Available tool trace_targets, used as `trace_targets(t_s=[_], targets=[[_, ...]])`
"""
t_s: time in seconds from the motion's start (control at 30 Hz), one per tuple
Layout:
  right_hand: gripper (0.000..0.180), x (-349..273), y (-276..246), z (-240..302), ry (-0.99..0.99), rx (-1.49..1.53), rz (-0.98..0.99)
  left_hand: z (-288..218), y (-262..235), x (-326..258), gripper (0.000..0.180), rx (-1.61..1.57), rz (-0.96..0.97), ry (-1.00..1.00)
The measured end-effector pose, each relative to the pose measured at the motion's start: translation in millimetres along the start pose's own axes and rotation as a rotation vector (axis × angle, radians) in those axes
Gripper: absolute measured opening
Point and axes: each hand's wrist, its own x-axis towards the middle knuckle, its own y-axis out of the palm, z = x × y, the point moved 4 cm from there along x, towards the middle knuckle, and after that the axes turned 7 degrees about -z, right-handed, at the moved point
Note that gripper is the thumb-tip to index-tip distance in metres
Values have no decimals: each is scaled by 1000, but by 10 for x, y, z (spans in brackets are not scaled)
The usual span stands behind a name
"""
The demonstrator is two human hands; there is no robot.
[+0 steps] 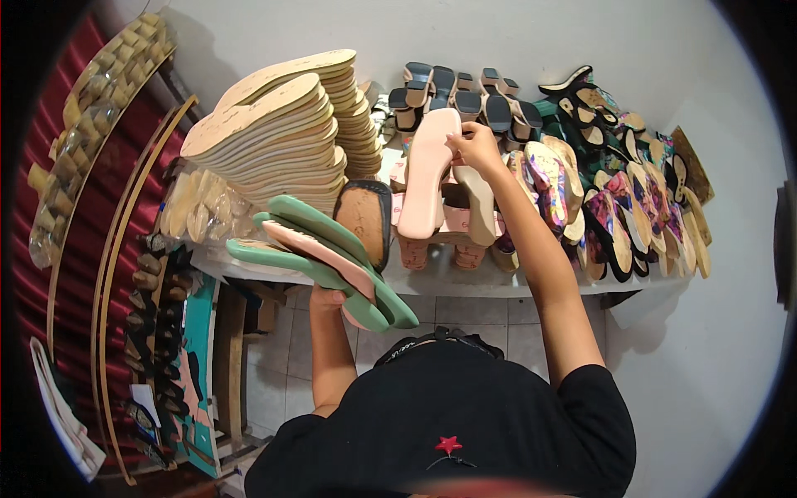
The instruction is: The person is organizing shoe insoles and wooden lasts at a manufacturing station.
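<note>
My left hand (pixel 330 298) is closed around the lower part of a fanned bundle of shoe insoles (pixel 332 243), several green ones with pink ones between them, held in front of the table edge. My right hand (pixel 475 149) pinches the upper right edge of a single pale pink insole (pixel 429 170), upright with its toe end away from me. Behind and below that insole are pink sandals (pixel 413 252) on the table, partly covered by it. A beige sole (pixel 476 203) shows just under my right wrist. Next to the green bundle stands a black-rimmed brown sole (pixel 364 217).
Tall stacks of tan insoles (pixel 266 133) stand at the table's left. Black-soled sandals (pixel 470 104) line the wall; patterned sandals (pixel 635 199) crowd the right end. Bagged pieces (pixel 207 203) lie at left. A rack of heel blocks (pixel 91 124) rises far left, before a red curtain (pixel 79 303).
</note>
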Motion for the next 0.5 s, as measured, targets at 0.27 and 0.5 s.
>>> trace_targets(t_s=[0.27, 0.5], targets=[[32, 344, 150, -124, -55, -191, -83, -67, -117, -269, 73, 77, -194, 105], [29, 354, 147, -150, -98, -406, -100, 12, -1, -244, 77, -46, -167, 0]])
